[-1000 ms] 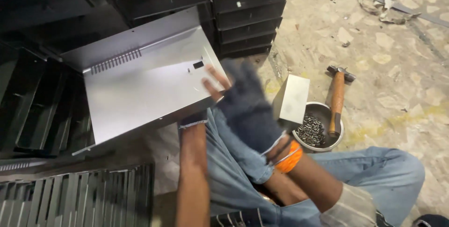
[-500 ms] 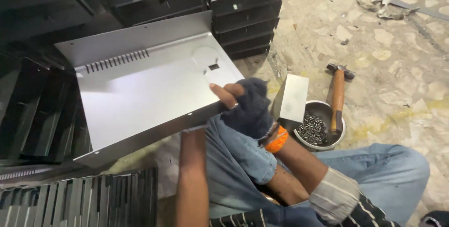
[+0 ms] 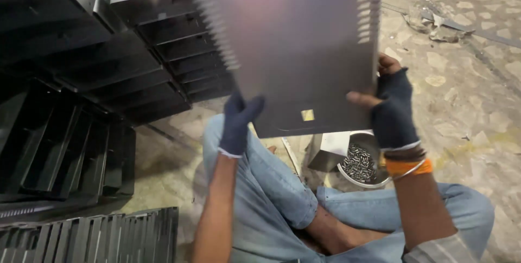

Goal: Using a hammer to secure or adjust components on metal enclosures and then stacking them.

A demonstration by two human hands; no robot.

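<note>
A large grey sheet-metal panel (image 3: 296, 46) with rows of vent slots and a small square cut-out is held up in front of me, blurred by motion. My left hand (image 3: 239, 122), in a dark blue glove, grips its lower left edge. My right hand (image 3: 391, 108), in a dark fingerless glove with an orange band at the wrist, grips its lower right edge. My legs in blue jeans (image 3: 282, 198) are folded on the floor beneath it.
A metal bowl of small screws (image 3: 361, 162) and a small folded metal piece (image 3: 328, 152) sit on the stone floor (image 3: 467, 95) behind the panel. Stacks of dark metal panels (image 3: 108, 62) stand at left, and slotted panels (image 3: 92, 236) lie at lower left.
The panel lay flat to my left with my right hand at its edge. It is now lifted upright in front of me, held by both hands.
</note>
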